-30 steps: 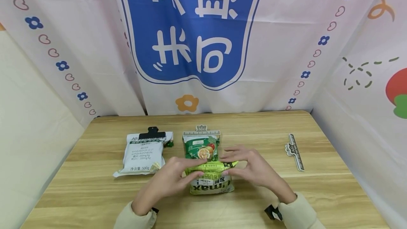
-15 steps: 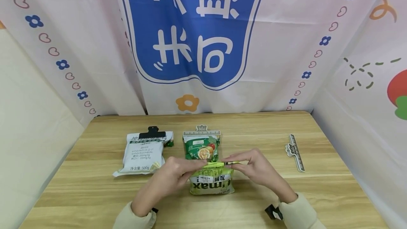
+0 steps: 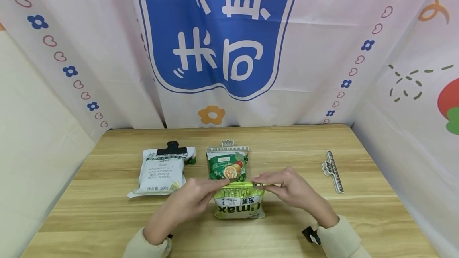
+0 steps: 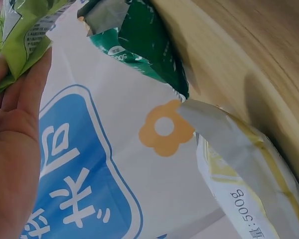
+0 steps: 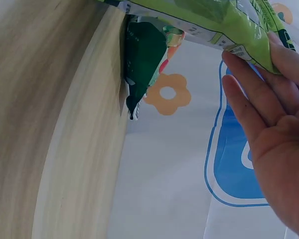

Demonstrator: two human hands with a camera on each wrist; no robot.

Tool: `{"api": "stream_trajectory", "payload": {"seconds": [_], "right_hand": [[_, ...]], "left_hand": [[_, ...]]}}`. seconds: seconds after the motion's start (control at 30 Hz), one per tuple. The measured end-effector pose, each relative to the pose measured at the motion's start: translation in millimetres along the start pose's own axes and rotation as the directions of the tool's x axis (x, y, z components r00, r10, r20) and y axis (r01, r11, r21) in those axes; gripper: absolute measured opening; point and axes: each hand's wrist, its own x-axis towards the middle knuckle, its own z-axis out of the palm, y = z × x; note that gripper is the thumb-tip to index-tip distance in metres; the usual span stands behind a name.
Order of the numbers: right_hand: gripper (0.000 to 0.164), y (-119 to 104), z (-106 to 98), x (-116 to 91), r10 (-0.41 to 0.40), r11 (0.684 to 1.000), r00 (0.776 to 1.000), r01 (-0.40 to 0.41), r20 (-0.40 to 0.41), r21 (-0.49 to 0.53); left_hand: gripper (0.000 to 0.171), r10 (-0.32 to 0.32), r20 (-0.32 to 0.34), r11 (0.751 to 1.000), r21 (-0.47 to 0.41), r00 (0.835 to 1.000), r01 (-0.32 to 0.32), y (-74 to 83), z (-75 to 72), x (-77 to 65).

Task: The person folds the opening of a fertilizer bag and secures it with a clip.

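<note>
A green-and-white printed bag (image 3: 239,209) stands at the middle front of the table in the head view, its top folded over into a flat bright-green strip. My left hand (image 3: 191,200) pinches the left end of that fold. At the other end my right hand (image 3: 292,188) pinches it between thumb and fingers. The left wrist view shows a corner of the bag (image 4: 27,47) between the left thumb and fingers (image 4: 35,82). In the right wrist view the bag (image 5: 209,25) lies between the right thumb and fingers (image 5: 251,92).
Just behind stands a green bag (image 3: 220,166) with fruit pictures, closed by a silver ruler-edged clip (image 3: 227,149). To the left lies a white 500g bag (image 3: 161,176) under a black clip (image 3: 172,149). A loose silver clip (image 3: 334,174) rests on the table (image 3: 373,218) at right.
The bag's top, a wide bright-green flap a second ago, is now folded down to a narrow strip. Both hands keep their hold on its ends.
</note>
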Motion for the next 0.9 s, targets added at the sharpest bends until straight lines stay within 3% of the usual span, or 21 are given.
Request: {"api": "stream_trajectory", "payload": {"seconds": [0.23,0.37,0.53,0.63,0.9], "right_hand": [[0.029,5.5,0.3,1.3,-0.135,0.984,0.99,0.13,-0.031,-0.125],[0.029,6.9,0.0,0.6,-0.17,0.973,0.985,0.164,-0.03,-0.16],[0.029,6.7,0.4,0.5,-0.2,0.957,0.979,0.186,-0.042,-0.221],[0.03,4.7,0.8,0.8,-0.172,0.957,0.984,0.155,-0.049,-0.245],[0.032,-1.7,-1.6,-1.2,-0.018,0.963,0.999,0.006,-0.044,-0.271]], "left_hand": [[0.046,0.099,-0.045,0.988,0.126,0.994,-0.093,-2.9,4.4,-2.2],[0.052,0.156,-0.081,0.967,0.216,0.984,-0.136,-3.1,7.8,-4.1],[0.055,0.175,-0.075,0.928,0.345,0.982,-0.14,-1.4,9.0,-7.4],[0.052,0.187,-0.065,0.91,0.387,0.98,-0.148,-1.4,9.4,-7.7],[0.057,0.176,-0.083,0.917,0.377,0.981,-0.133,-5.2,13.2,-8.0]]}}
